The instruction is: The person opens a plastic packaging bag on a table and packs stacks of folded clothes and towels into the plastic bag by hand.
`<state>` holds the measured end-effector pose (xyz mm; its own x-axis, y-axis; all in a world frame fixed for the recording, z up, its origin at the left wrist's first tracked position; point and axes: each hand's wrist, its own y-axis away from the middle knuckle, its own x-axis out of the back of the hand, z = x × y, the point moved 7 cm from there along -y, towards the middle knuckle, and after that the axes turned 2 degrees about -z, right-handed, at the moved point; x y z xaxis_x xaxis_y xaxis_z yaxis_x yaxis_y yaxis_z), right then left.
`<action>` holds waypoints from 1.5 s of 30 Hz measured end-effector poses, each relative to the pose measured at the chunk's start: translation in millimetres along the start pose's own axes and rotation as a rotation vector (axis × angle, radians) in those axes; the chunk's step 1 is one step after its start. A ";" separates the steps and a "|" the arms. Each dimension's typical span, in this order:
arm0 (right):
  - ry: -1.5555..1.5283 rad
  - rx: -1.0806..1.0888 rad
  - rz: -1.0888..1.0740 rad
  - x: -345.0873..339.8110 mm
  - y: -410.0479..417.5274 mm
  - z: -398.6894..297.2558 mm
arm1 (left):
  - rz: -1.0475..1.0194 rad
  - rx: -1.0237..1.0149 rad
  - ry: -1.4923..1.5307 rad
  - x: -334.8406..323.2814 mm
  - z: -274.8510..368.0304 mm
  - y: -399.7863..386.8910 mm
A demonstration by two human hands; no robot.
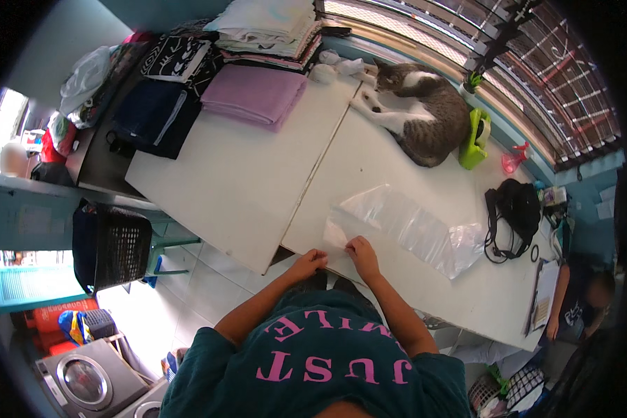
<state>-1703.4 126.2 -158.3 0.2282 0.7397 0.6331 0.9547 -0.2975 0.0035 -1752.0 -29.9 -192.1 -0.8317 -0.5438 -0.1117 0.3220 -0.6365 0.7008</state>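
Observation:
A clear plastic bag [407, 227] lies flat and slightly crinkled on the white table [240, 183]. My right hand [363, 256] is at the bag's left end, its fingertips pinching the near edge of the plastic. Just to its left, my left hand [311, 263] is at the table's edge with the fingers curled together; whether it holds a bit of the film cannot be told. The two hands are apart.
A cat [433, 115] lies at the back beside a green tape dispenser [474, 140]. Folded lilac cloth [256, 94] and dark cloth [157, 115] sit at the back left. A black bag [517, 209] and clipboard [543, 298] lie right, near a seated person [575, 303].

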 end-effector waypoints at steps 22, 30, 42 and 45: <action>-1.426 -0.577 -0.603 -105.9 -18.8 -127.5 | 0.758 -0.412 0.692 92.7 -45.8 157.8; -0.987 -0.211 -0.959 -220.7 11.6 -255.8 | 1.116 -0.432 0.324 167.1 -166.9 299.2; -0.223 0.658 -0.905 -357.1 81.4 -433.7 | 1.525 -0.127 -0.210 196.6 -251.7 506.5; -0.585 0.136 -1.225 -395.2 79.2 -422.9 | 1.586 -0.104 -0.208 196.3 -257.8 510.2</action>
<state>-1798.7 -445.0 -80.9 -0.7567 0.6391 -0.1380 0.6048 0.7644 0.2236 -1634.3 -602.4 -38.1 0.3157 -0.5851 0.7470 0.8998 0.4344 -0.0401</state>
